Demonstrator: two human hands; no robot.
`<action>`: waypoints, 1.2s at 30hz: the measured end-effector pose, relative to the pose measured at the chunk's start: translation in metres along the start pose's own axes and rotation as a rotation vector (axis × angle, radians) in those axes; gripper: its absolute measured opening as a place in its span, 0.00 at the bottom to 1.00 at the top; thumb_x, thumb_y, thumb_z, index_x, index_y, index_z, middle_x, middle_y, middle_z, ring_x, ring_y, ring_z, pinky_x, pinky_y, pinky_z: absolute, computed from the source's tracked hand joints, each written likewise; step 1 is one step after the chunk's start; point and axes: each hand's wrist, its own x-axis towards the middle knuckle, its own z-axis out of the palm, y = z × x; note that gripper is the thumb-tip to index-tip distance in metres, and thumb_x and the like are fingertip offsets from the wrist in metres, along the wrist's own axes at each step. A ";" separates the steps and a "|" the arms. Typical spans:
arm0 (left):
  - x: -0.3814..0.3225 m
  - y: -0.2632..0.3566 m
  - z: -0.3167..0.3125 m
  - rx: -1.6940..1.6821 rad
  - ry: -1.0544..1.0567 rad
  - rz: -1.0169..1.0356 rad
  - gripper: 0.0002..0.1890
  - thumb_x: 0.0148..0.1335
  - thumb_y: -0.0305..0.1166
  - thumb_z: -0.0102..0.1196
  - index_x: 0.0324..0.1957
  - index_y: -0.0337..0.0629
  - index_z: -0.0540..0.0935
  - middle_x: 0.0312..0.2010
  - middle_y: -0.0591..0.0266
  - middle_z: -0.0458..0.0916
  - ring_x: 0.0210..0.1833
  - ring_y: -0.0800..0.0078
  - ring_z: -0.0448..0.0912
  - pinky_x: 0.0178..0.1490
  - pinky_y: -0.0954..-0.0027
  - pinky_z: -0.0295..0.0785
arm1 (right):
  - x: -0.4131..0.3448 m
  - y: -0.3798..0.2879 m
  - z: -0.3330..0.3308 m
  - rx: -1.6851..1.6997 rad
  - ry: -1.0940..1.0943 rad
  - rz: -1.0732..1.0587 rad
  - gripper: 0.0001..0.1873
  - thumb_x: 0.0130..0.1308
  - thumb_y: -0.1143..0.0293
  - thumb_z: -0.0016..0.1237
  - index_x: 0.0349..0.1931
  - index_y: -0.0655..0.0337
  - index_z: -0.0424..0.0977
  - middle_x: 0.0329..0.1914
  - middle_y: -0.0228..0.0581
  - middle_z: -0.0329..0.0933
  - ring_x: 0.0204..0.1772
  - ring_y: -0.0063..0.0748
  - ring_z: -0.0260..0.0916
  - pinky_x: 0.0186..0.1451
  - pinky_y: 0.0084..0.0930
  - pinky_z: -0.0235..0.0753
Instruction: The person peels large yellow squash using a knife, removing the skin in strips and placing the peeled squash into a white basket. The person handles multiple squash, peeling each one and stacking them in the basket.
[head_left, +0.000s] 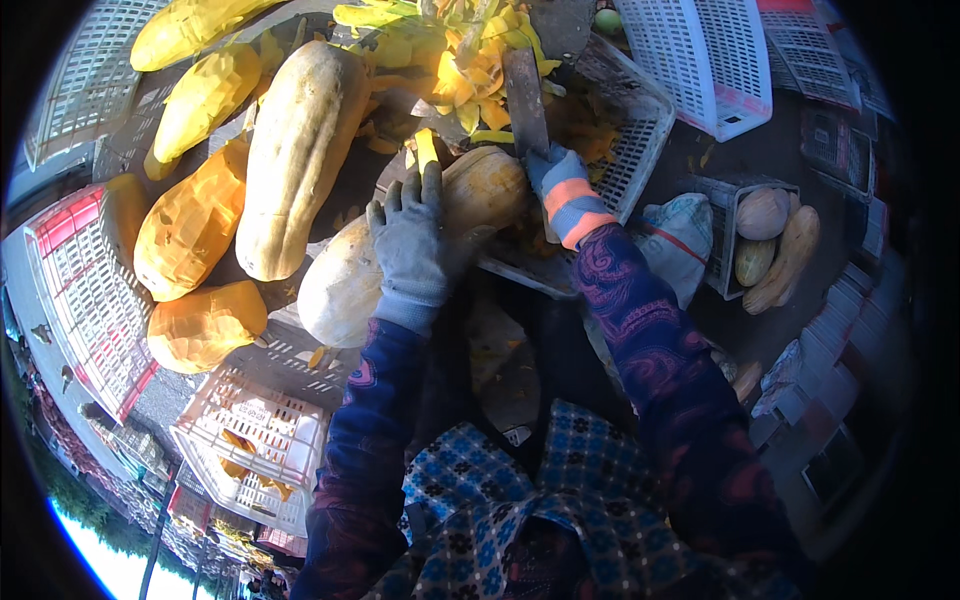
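A long pale squash (341, 289) lies before me, its tan end (486, 184) to the right. My left hand (411, 232), in a grey work glove, presses on its middle and holds it, fingers spread. Just past those fingertips is a strip of bright yellow peeled flesh (426, 148). My right hand (559, 180), in a grey glove with an orange-banded cuff, grips a broad-bladed knife (527, 101). Its handle is hidden in the fist. The blade points away from me, beside the squash's tan end and over the peelings (469, 75).
To the left lie a whole pale squash (304, 157) and several peeled ones (195, 221). A plastic crate (649, 127) with peelings stands at right. Around it are white crates (697, 67), a woven sack (679, 240) and a crate of squashes (724, 240). Another crate (251, 435) stands lower left.
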 end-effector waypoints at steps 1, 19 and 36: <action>0.017 0.010 0.003 0.028 -0.175 -0.034 0.47 0.51 0.60 0.63 0.68 0.45 0.64 0.56 0.45 0.74 0.60 0.45 0.73 0.68 0.42 0.59 | -0.005 0.001 -0.009 -0.125 0.010 0.026 0.18 0.64 0.58 0.51 0.46 0.61 0.80 0.40 0.57 0.81 0.46 0.58 0.78 0.49 0.42 0.76; 0.032 0.029 0.026 0.304 -0.347 -0.017 0.45 0.49 0.59 0.65 0.62 0.44 0.63 0.45 0.53 0.77 0.51 0.53 0.77 0.57 0.37 0.66 | -0.120 -0.018 -0.073 -0.525 -0.207 0.089 0.11 0.64 0.60 0.51 0.40 0.57 0.77 0.35 0.51 0.81 0.41 0.56 0.79 0.42 0.47 0.77; 0.048 0.028 0.028 0.255 -0.304 0.073 0.38 0.44 0.56 0.71 0.46 0.41 0.67 0.39 0.52 0.78 0.43 0.54 0.81 0.46 0.50 0.73 | -0.072 -0.010 -0.032 -0.740 -0.646 0.006 0.19 0.55 0.74 0.58 0.49 0.59 0.75 0.47 0.51 0.80 0.52 0.52 0.79 0.51 0.43 0.79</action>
